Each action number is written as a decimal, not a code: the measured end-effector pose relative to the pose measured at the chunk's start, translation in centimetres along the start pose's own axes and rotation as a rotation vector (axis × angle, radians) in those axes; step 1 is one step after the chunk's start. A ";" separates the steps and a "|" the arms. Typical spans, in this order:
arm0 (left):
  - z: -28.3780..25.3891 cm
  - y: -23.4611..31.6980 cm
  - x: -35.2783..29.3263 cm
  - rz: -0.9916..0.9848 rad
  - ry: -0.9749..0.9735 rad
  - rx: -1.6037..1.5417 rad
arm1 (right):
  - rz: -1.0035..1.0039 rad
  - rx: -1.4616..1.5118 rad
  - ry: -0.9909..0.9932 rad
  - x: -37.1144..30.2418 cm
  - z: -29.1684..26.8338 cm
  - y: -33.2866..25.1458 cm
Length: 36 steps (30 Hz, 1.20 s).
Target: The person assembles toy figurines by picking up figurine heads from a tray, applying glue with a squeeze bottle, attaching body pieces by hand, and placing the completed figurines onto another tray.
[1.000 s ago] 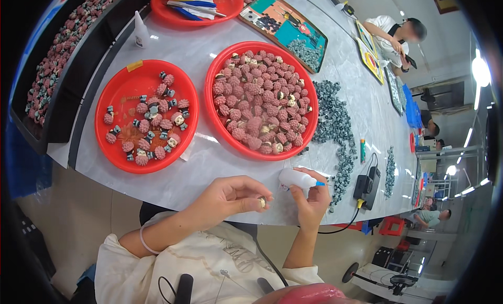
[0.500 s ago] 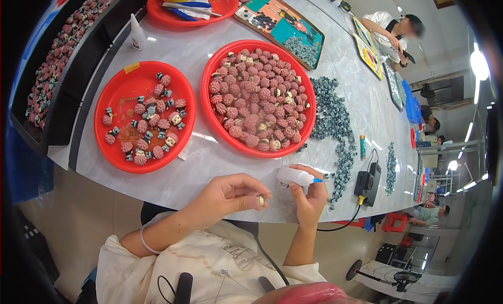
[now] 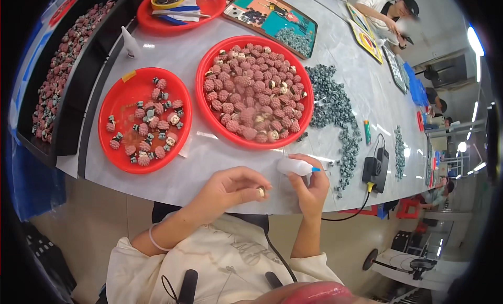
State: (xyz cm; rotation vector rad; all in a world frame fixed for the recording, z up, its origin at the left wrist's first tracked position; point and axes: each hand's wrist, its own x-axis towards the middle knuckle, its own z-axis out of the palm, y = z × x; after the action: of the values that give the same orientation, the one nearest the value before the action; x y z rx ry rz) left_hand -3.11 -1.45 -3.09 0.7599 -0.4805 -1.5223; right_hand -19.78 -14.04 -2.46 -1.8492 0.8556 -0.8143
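Grey tabletop (image 3: 209, 156), left hand (image 3: 234, 188) pinching a small pale piece (image 3: 261, 191), mostly covered, on the near side of the largest red basin (image 3: 201, 97), right hand (image 3: 313, 191) gripping a white bottle (image 3: 294, 166), thin tip barely discernible.

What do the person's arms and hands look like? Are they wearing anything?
Both the left hand and right hand are bare, with no gloves. A thin, pale band circles the left forearm; none shows on the right. The loose, cream sleeves are short, leaving both forearms uncovered.

A head-worn fisheye camera looks steeply down over the table (image 3: 203, 160).
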 end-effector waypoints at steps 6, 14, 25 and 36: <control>0.1 -0.3 -0.1 0.016 -0.009 0.002 | 0.043 0.060 0.007 -0.5 0.0 -0.4; 0.2 -0.6 0.0 0.056 -0.010 0.030 | -0.121 0.127 0.023 -0.5 -0.7 1.2; 0.7 -1.0 0.2 0.139 0.019 0.125 | -0.054 0.122 0.033 -0.5 -0.5 0.5; 0.7 -1.2 -0.1 0.191 0.025 0.152 | -0.039 0.103 0.029 -1.2 -0.1 0.2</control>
State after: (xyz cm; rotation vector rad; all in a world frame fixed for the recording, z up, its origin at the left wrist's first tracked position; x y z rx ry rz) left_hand -4.41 -1.35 -3.42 0.8251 -0.6377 -1.3077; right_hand -20.55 -13.15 -2.85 -1.7725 0.7830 -0.8948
